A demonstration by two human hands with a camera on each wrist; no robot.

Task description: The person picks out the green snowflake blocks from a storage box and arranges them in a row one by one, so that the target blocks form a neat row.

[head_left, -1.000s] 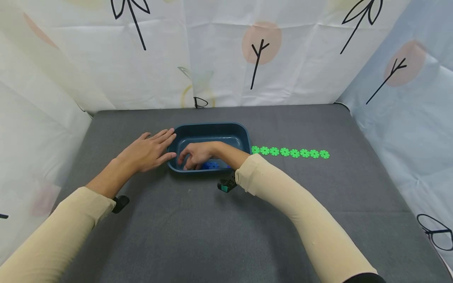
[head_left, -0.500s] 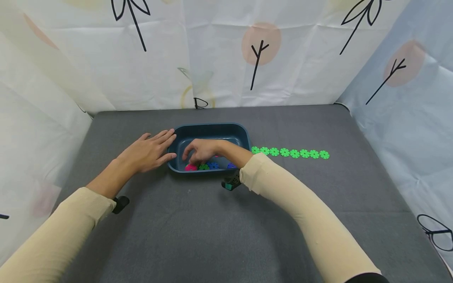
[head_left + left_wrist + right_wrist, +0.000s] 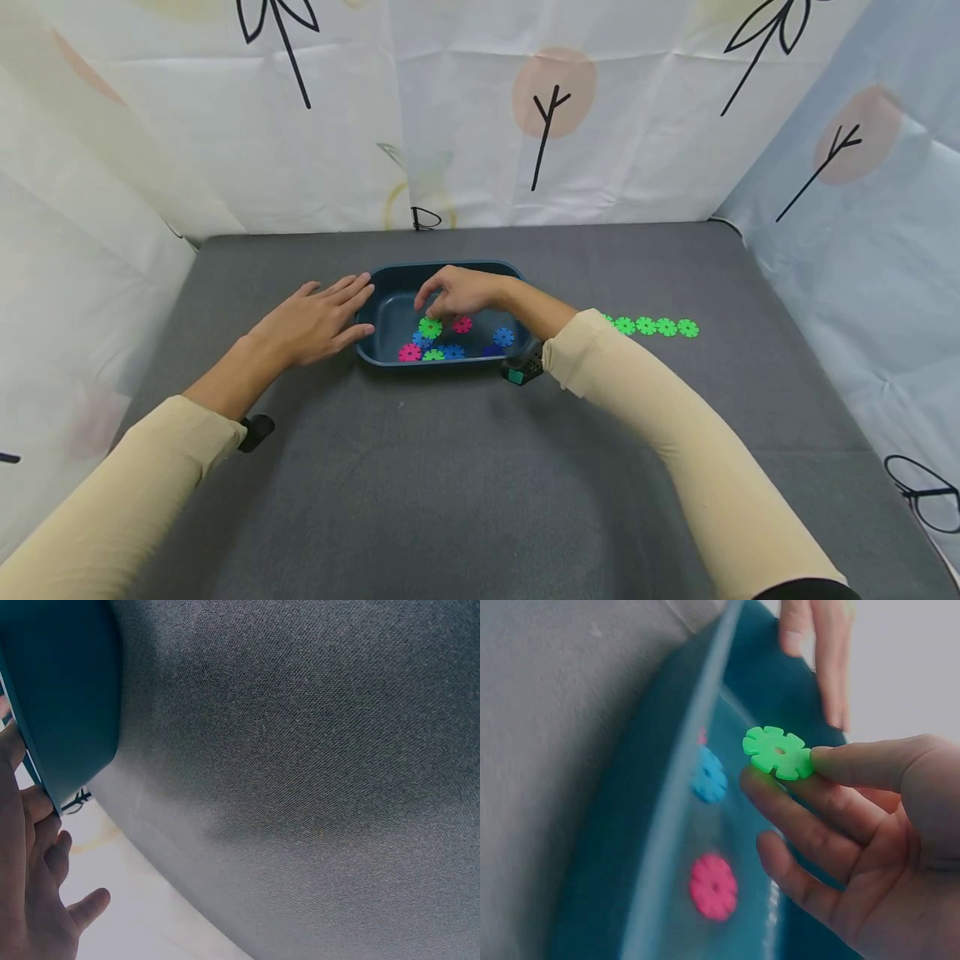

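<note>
My right hand (image 3: 468, 290) is over the dark blue tray (image 3: 397, 363), pinching a green flower-shaped disc (image 3: 778, 752) between thumb and fingers. The disc has a small centre hole and notched edges. My left hand (image 3: 315, 321) lies with straight fingers at the tray's left rim; in the left wrist view its fingertips (image 3: 37, 802) touch that rim. Inside the tray, pink discs (image 3: 409, 352), blue discs (image 3: 503, 337) and another green disc (image 3: 433, 355) lie toward the near side. A pink disc (image 3: 713, 887) and a blue disc (image 3: 709, 777) show below my right hand in its wrist view.
A straight row of green discs (image 3: 646, 326) lies on the grey cloth table (image 3: 390, 500) to the tray's right; my right forearm and sleeve (image 3: 637, 408) hide its left end. White printed fabric walls (image 3: 465, 125) stand behind and at both sides.
My right hand has lifted from the tray's near left part, moving right and toward the back, with a green disc in its fingers. More discs in the tray are uncovered. The left hand stays put.
</note>
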